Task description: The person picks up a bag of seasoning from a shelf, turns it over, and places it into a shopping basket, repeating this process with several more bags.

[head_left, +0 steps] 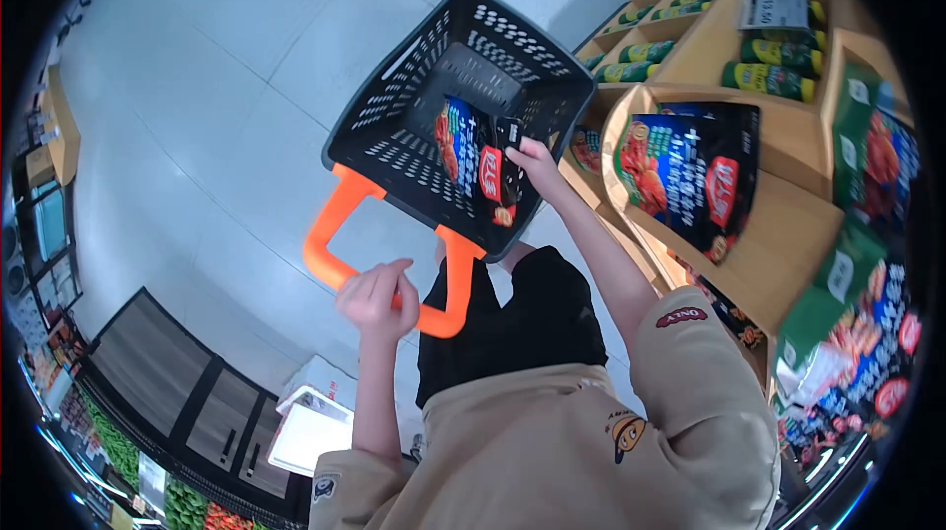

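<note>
My left hand (pixel 378 299) is wrapped round the orange handle (pixel 451 284) of a black shopping basket (pixel 357 144), its index finger partly stretched out. The basket hangs in front of my legs, its mesh sides full of small holes. My right hand (pixel 535 169) reaches over the basket's right side and pinches the edge of a black and blue food packet (pixel 463 151). A red label and a crayfish picture show on the packet, which lies tilted inside the basket. A similar packet (pixel 690 175) stands on the shelf to the right of my right hand.
Wooden shelves (pixel 788 225) rise close on my right, with green and yellow packs (pixel 769 80), a price tag (pixel 774 12) and more food bags (pixel 852 333). A dark cabinet (pixel 182 382) stands at the lower left, near a white box (pixel 310 431). Pale tiled floor (pixel 227 126) lies left of the basket.
</note>
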Action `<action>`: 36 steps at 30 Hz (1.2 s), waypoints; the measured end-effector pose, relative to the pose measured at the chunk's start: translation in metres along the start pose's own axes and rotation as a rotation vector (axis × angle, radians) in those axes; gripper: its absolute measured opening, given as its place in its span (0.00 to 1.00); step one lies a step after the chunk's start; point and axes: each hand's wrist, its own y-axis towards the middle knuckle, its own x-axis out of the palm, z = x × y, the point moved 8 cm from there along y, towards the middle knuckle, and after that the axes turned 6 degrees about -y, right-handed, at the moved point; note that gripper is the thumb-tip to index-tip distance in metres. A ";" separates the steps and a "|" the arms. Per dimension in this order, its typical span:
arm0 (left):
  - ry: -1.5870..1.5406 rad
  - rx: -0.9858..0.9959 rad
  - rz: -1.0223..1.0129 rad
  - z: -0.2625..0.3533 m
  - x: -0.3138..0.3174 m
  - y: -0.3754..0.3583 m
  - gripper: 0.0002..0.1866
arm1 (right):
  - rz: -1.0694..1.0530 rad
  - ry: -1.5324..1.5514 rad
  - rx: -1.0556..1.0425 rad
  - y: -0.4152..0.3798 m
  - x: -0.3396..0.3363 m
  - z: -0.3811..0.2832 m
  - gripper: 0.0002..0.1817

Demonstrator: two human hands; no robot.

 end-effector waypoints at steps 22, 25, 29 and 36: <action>-1.286 0.045 -0.776 0.203 0.078 0.067 0.12 | 0.089 -0.185 -0.076 -0.342 -0.027 -0.382 0.13; -1.282 -0.090 -0.536 0.202 0.067 0.078 0.07 | 0.178 -0.616 -0.266 -0.367 -0.016 -0.411 0.19; -1.132 -0.047 -0.519 0.211 0.060 0.093 0.08 | 0.423 -1.269 0.194 -0.373 -0.043 -0.419 0.13; -1.453 -0.229 -0.728 0.238 0.069 0.101 0.12 | 0.501 -1.473 -0.051 -0.345 -0.081 -0.454 0.13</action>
